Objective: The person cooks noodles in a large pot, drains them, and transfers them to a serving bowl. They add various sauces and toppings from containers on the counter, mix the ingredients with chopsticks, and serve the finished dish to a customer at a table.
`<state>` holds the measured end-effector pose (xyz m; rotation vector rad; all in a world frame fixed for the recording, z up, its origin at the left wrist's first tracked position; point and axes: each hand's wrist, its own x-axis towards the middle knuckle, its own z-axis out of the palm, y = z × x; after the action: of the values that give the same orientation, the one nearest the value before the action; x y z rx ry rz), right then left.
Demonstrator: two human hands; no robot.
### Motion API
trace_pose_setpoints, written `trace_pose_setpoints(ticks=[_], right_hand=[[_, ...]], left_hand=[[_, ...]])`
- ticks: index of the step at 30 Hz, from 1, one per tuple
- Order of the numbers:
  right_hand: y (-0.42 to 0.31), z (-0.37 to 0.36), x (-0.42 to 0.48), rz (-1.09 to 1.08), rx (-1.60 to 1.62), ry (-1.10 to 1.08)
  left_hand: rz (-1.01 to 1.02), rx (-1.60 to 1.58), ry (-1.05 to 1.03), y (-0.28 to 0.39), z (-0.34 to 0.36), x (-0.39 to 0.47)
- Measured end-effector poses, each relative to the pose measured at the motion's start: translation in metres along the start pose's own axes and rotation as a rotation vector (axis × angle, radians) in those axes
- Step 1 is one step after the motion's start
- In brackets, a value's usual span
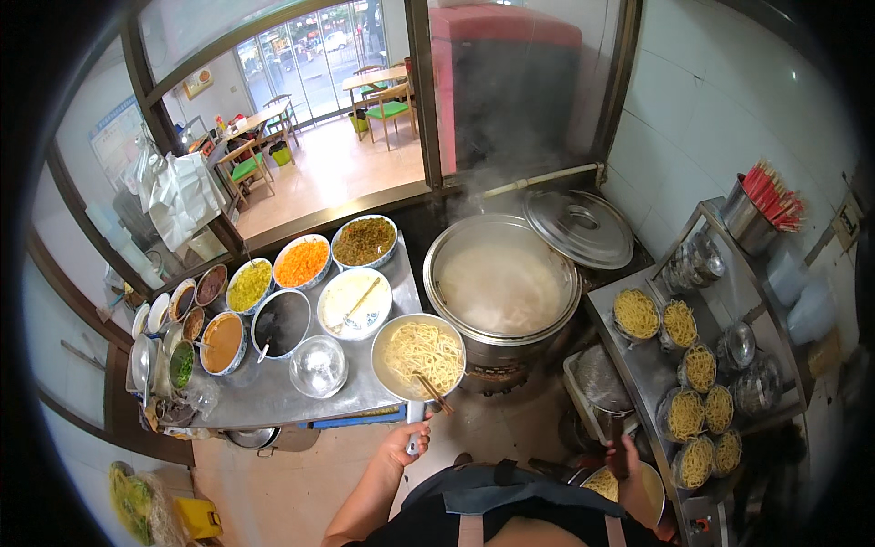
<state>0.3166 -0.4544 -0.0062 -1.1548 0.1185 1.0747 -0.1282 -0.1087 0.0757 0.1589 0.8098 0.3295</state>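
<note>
My left hand (405, 443) grips the pale handle (414, 412) of a deep pan (380, 347) at the steel counter's right edge. Pale boiled noodles (424, 355) lie in it. A pair of wooden chopsticks (433, 393) leans from the noodles over the near rim. My right hand (630, 465), low on the right, is blurred; its grip is unclear. It overlaps a round vessel (657, 494) holding more noodles (604, 484), partly hidden by my apron (499, 499). Left of the pan stands a clear bowl (318, 366) that looks lined with thin plastic.
A steaming pot (502, 342) stands beyond the pan, its lid (581, 229) leaning behind it. Bowls of sauces and toppings, including shredded orange topping (302, 262) and dark liquid (280, 321), crowd the steel counter (273, 396). Several noodle portions (685, 414) fill the right-hand shelf.
</note>
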Motion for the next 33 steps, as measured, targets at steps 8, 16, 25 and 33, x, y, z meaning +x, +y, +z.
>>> trace_pose_setpoints(ticks=[8,16,25,33], right_hand=[[0.105,-0.148,-0.020,0.025,0.516,0.398],[0.041,0.004,0.064,-0.046,0.175,0.067],[-0.290,0.190,0.094,-0.960,-0.517,0.231],[-0.649,0.138,-0.020,-1.897,-0.953,1.205]], left_hand=[[-0.047,-0.056,-0.098,-0.001,-0.024,0.024],[-0.057,0.040,0.090,0.007,-0.003,0.045],[0.060,0.372,0.408,-0.011,0.034,0.081],[0.047,0.399,0.414,-0.004,0.140,0.171]])
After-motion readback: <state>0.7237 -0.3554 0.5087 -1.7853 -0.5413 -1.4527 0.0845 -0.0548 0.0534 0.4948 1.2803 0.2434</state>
